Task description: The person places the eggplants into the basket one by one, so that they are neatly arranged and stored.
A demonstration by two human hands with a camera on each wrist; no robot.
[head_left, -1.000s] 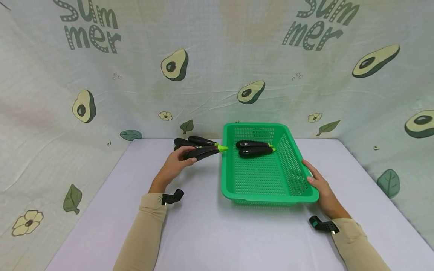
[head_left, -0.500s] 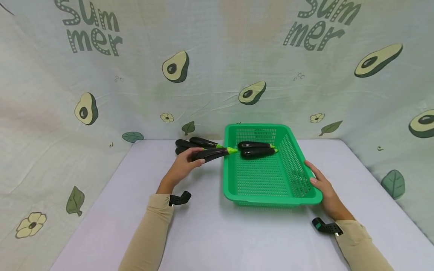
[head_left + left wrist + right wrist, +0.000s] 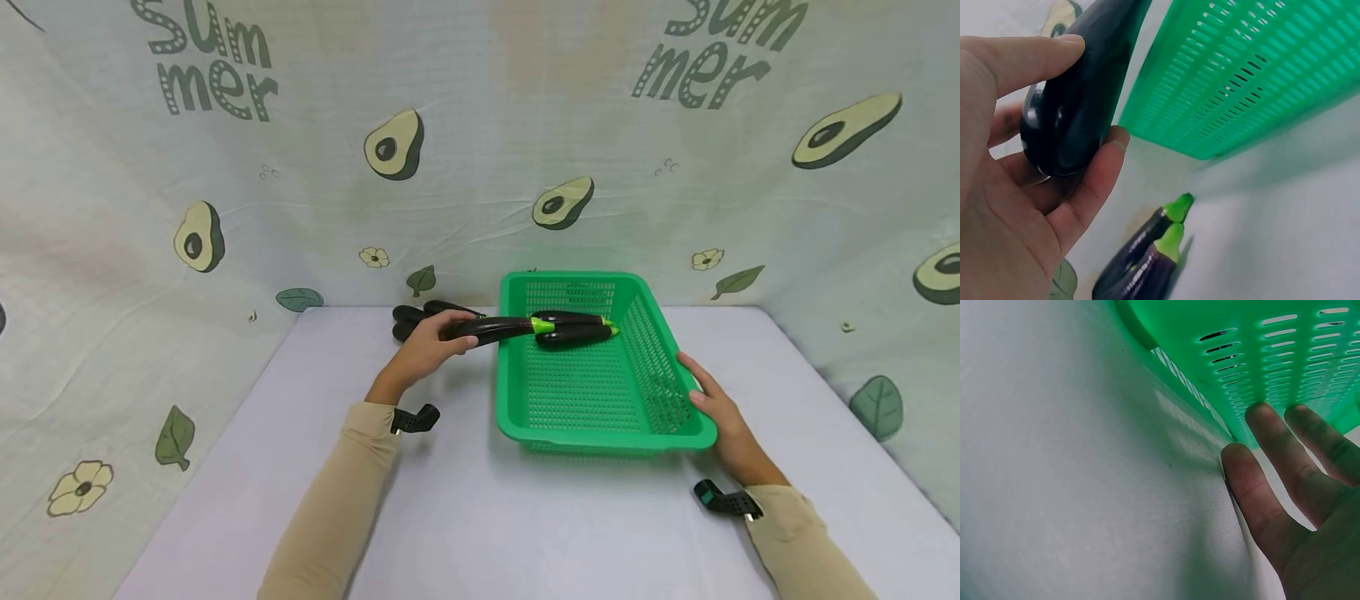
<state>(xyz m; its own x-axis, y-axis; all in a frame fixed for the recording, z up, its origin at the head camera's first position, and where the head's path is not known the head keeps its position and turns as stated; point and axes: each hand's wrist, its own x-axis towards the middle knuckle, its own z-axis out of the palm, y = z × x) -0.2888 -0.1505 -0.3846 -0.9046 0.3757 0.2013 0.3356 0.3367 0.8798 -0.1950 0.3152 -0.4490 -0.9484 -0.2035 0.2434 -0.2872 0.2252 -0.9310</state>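
In the head view my left hand (image 3: 427,348) holds an eggplant (image 3: 495,327) by its rounded end. Its green stem end reaches over the left rim of a green plastic basket (image 3: 585,400). The left wrist view shows thumb and fingers around the dark eggplant (image 3: 1085,87), beside the basket's slotted wall (image 3: 1210,81). Two eggplants (image 3: 576,334) lie inside the basket near its back. At the right rim, my right hand (image 3: 723,421) holds the basket, thumb at the rim. Fairly straight fingers (image 3: 1285,450) touch the outer wall in the right wrist view; that thumb is hidden there.
More eggplants (image 3: 408,314) lie on the white table (image 3: 570,525) behind my left hand, partly covered by it. Two of their green stems (image 3: 1169,240) show in the left wrist view. A printed cloth (image 3: 465,125) with avocados hangs behind and at both sides.
My left hand has moved right with the eggplant, bringing its stem end from beside the basket to over its inside. The right hand stays at the basket's rim. The head view has shifted slightly.
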